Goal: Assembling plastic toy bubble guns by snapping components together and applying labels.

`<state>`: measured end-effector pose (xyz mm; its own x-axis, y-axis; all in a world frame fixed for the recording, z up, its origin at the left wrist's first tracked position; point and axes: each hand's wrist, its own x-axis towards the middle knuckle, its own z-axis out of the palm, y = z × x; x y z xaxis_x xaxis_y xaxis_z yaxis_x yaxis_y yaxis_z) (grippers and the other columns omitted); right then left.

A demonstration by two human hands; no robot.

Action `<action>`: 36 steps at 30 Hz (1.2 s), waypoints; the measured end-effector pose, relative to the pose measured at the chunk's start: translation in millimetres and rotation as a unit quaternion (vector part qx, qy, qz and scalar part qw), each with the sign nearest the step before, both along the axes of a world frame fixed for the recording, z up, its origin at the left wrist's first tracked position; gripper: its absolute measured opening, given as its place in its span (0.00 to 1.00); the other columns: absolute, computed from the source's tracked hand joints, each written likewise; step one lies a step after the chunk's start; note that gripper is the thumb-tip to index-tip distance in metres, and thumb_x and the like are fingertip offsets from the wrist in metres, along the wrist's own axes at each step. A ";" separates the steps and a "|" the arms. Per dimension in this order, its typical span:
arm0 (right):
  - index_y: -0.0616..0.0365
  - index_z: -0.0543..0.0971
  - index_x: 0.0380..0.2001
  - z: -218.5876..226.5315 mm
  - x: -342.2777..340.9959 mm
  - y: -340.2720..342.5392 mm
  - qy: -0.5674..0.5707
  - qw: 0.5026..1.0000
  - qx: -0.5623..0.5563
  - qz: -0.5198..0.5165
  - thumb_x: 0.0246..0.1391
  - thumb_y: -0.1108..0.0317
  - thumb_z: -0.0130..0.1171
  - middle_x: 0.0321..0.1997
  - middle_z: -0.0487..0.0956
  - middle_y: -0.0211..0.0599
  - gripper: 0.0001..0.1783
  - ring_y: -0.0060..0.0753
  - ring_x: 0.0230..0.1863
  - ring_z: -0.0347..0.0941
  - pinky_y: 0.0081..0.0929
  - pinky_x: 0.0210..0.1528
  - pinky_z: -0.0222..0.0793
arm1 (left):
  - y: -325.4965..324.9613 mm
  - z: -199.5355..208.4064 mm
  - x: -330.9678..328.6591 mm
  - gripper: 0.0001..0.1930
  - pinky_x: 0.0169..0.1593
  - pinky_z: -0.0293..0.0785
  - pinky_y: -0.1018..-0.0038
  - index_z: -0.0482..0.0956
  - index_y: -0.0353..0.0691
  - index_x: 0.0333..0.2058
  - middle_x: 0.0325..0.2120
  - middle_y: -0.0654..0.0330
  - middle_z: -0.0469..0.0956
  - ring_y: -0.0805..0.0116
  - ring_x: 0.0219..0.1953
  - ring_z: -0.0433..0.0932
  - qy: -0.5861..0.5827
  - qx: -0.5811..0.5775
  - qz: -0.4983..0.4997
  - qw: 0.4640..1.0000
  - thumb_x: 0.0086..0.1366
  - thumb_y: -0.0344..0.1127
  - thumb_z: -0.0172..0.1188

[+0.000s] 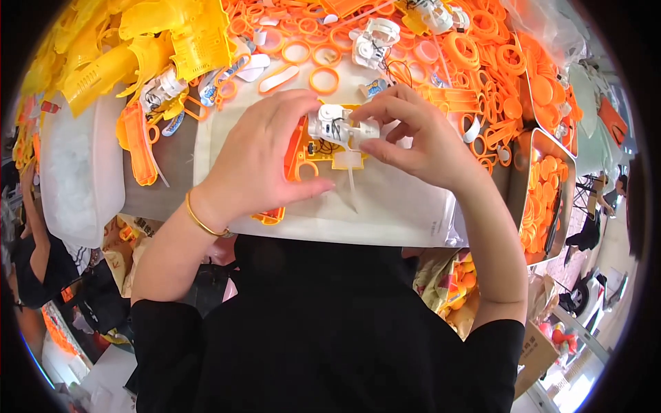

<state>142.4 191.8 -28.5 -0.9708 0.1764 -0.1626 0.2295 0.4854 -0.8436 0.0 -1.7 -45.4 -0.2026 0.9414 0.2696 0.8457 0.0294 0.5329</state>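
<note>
Clock directions taken from the white mechanism (330,127), which is seen with dark wires over the yellow-orange shell (295,155), near the far edge of the pale sheet (396,206). The mechanism's right end is pinched between thumb and index finger of the right hand (412,134) and partly hidden by them. The left hand (258,155) is arched, thumb and fingers spread around the shell's left side, much of which is covered; firmness of contact can't be told. A thin pale strip (352,189) is seen at five. Work area is hemmed in: yellow casings (200,41) are heaped at ten to eleven, a second white mechanism (375,43) is placed at one, orange rings (468,55) are piled at two, orange discs (544,186) are held in a metal tray between three and four, an orange casing half (136,151) and a translucent bin (82,186) are set at nine. Printing: a blue-and-white sticker (375,87) is seen at one; tiny print is borne by the sheet's near right corner; dark characters are printed on a brown carton (533,358) between four and five.
</note>
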 end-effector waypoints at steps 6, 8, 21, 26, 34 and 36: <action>0.52 0.78 0.45 -3.1 -4.3 11.9 0.027 0.998 -0.036 0.053 0.47 0.72 0.63 0.47 0.67 0.34 0.19 0.23 0.43 0.68 0.20 0.42 0.74 | 0.8 0.7 -4.7 0.39 0.54 0.64 0.64 0.64 0.39 0.50 0.47 0.54 0.69 0.55 0.49 0.69 -0.054 -0.015 -0.005 0.998 0.41 0.48 0.71; 0.51 0.77 0.47 -7.1 -5.3 17.3 0.030 0.995 -0.057 0.082 0.48 0.75 0.61 0.46 0.67 0.31 0.20 0.21 0.42 0.68 0.18 0.41 0.72 | 0.6 1.3 -6.3 0.39 0.54 0.64 0.64 0.64 0.41 0.50 0.48 0.55 0.69 0.55 0.49 0.69 -0.022 -0.013 -0.015 1.000 0.41 0.49 0.71; 0.56 0.76 0.48 -0.5 -23.3 26.6 -0.037 0.990 -0.072 0.117 0.50 0.76 0.59 0.40 0.71 0.26 0.19 0.16 0.36 0.69 0.16 0.37 0.68 | -2.7 0.0 -14.3 0.40 0.55 0.65 0.66 0.67 0.41 0.51 0.50 0.55 0.69 0.55 0.51 0.69 -0.110 -0.037 -0.002 0.993 0.39 0.48 0.73; 0.58 0.76 0.47 4.9 -29.0 31.1 -0.117 0.981 -0.107 0.112 0.50 0.76 0.59 0.37 0.72 0.26 0.18 0.16 0.32 0.70 0.17 0.36 0.69 | -1.7 1.3 -15.2 0.41 0.54 0.66 0.67 0.66 0.39 0.51 0.49 0.55 0.70 0.55 0.51 0.70 -0.110 -0.040 -0.009 0.993 0.39 0.49 0.73; 0.54 0.77 0.45 7.0 -20.2 12.7 0.025 0.985 0.080 0.150 0.47 0.75 0.60 0.39 0.72 0.32 0.18 0.26 0.35 0.72 0.23 0.36 0.71 | -1.9 0.5 -14.2 0.40 0.54 0.65 0.66 0.66 0.40 0.50 0.49 0.56 0.69 0.56 0.50 0.69 -0.114 -0.039 -0.013 0.993 0.38 0.48 0.73; 0.54 0.77 0.44 13.8 -15.5 -0.9 0.063 0.969 0.173 0.163 0.46 0.75 0.61 0.40 0.72 0.35 0.18 0.30 0.35 0.72 0.25 0.37 0.71 | -4.0 1.4 -12.2 0.40 0.54 0.64 0.66 0.66 0.40 0.50 0.50 0.56 0.69 0.56 0.50 0.69 -0.118 -0.038 -0.008 0.992 0.38 0.48 0.73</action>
<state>126.9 190.9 -14.7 -0.9925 -0.1199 -0.0258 -0.0771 0.7736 -0.6289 -12.2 -5.8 -44.0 -0.2366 0.9609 0.1441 0.6990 0.0653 0.7122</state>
